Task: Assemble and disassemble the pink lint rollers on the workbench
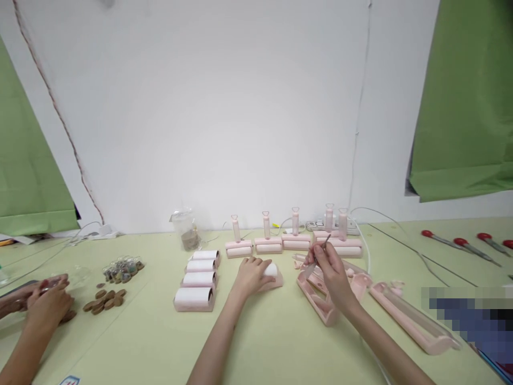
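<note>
On the near part of the pale green table (280,347), the left hand (251,275) lies palm down, its fingers curled over a pink lint roller (274,277), seemingly pinning it so the white roll cannot turn or slide. At three o'clock from it the right hand (332,274) is raised off the surface, thumb and fingertips pinched narrow around a thin metal tool (323,247), held like a pen with its tip downward, a grip that suits fine work. Under that hand lie open pink covers (318,302), with a long pink tray (409,320) at four o'clock. At nine o'clock four covered rollers (198,283) lie in a tidy column, probably kept within reach. Far out at nine o'clock a co-worker's hands (48,303) rest beside brown discs (105,300). At twelve o'clock, near the wall, finished rollers (267,245) stand handle-up in a row; red-handled screwdrivers (457,245) lie at two o'clock.
</note>
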`<act>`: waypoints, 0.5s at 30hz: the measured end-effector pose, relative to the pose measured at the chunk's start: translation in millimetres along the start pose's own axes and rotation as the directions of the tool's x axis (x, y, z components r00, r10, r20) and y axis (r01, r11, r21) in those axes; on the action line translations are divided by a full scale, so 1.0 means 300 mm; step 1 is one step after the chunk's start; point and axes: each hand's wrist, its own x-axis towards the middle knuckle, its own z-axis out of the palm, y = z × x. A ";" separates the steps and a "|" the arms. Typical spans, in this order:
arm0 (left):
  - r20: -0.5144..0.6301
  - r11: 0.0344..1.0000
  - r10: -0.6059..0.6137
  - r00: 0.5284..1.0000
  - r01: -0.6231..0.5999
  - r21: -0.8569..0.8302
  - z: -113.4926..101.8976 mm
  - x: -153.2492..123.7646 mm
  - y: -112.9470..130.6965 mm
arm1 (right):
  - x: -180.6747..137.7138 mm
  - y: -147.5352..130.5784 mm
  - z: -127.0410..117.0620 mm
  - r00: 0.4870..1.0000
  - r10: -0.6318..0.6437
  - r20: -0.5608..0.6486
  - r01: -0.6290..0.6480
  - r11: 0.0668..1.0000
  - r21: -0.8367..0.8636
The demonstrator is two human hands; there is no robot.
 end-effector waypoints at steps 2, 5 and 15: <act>0.037 0.999 0.010 0.999 -0.012 0.053 0.004 0.002 0.009 | -0.016 0.017 -0.003 0.999 0.026 0.025 -0.027 1.000 0.004; 0.055 0.994 0.014 0.998 -0.020 0.109 0.000 0.006 0.022 | -0.025 0.026 0.007 0.998 0.038 0.043 -0.039 0.999 0.012; 0.181 0.987 -0.023 0.983 -0.006 0.158 0.024 -0.099 0.031 | -0.074 -0.127 0.000 0.942 0.059 0.331 -0.102 0.988 0.115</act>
